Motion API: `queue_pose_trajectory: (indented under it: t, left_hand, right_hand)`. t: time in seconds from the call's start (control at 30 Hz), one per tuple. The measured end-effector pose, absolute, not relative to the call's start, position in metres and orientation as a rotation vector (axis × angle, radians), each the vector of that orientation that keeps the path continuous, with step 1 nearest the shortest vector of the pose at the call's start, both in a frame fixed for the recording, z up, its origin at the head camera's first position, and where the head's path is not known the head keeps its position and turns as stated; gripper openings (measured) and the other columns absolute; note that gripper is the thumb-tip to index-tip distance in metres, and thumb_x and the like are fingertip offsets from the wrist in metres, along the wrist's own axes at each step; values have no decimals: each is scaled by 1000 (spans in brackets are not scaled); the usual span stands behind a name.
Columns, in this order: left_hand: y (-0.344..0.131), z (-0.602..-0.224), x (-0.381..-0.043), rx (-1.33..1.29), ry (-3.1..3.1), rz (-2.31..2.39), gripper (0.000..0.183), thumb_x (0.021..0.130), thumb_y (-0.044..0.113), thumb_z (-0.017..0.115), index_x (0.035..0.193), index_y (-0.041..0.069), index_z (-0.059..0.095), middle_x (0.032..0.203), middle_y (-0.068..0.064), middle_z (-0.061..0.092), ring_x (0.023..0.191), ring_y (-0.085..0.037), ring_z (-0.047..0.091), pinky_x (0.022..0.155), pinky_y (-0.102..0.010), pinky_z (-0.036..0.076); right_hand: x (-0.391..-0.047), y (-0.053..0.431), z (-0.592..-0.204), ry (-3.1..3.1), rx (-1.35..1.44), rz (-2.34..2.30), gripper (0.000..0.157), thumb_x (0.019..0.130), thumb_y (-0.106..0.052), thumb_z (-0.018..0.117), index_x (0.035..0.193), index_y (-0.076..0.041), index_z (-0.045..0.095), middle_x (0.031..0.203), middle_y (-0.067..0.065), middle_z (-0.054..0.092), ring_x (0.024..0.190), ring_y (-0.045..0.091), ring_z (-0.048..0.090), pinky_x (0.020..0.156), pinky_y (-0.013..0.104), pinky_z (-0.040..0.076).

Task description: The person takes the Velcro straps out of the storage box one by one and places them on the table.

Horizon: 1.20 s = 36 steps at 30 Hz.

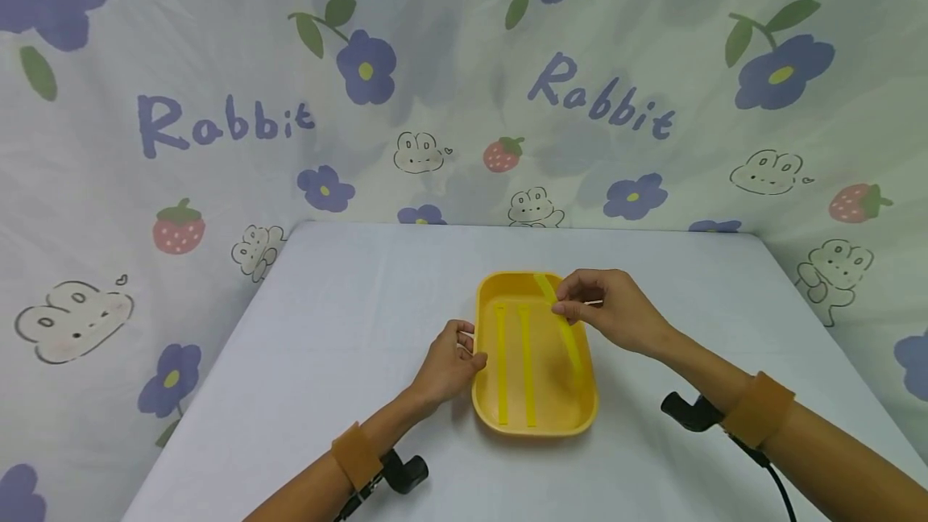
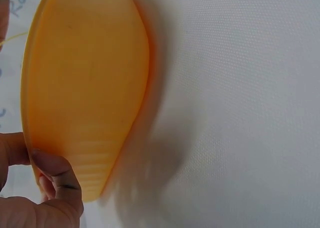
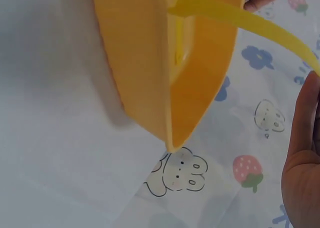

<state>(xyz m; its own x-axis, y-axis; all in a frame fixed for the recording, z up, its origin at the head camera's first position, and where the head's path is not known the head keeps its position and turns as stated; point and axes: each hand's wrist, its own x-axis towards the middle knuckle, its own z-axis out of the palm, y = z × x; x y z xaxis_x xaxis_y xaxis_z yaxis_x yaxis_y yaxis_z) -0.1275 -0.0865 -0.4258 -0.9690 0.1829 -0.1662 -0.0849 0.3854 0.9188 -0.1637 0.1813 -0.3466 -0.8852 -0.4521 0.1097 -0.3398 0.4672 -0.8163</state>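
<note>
A yellow plastic tray with raised walls stands lengthwise in front of me on the table. My left hand pinches its left wall at the rim; the left wrist view shows thumb and fingers on either side of that rim. Two thin yellow strips, a left strip and a middle strip, lie side by side along the tray's floor. Between thumb and fingers of my right hand is a third yellow strip, slanting over the tray's right side. In the right wrist view this strip bends in a curve.
White cloth covers the table under the tray. A printed curtain with flowers, rabbits and strawberries hangs behind and at both sides. Each wrist wears a brown band with a small black camera; a cable runs from the right camera.
</note>
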Motion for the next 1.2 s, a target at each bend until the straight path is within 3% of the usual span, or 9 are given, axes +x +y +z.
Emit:
queue_pose_trajectory:
  t: [0.3,0.6,1.2]
  left_hand:
    - [-86,-426,-128,82,2406,1617,45,90,4,64,129,-4,44,102,-13,53,77,-17,55,62,-24,48]
    - [-87,-426,-127,80,2414,1614,44,89,5,65,128,-3,45,103,-14,53,78,-17,55,63,-24,48]
    - [-87,-425,-127,91,2394,1629,46,89,4,64,129,-5,43,106,-19,53,77,-17,54,62,-22,47]
  right_hand:
    - [-167,194,-339,2488,-474,-1632,25,93,-21,71,106,-1,65,100,13,71,85,20,73,79,29,60]
    - [-166,211,-334,2384,-277,-1789,37,93,-24,71,112,5,60,99,0,69,90,12,72,86,31,58]
    - [-166,276,-365,2434,18,-1647,54,94,-28,70,129,11,53,103,-4,66,90,3,70,85,25,57]
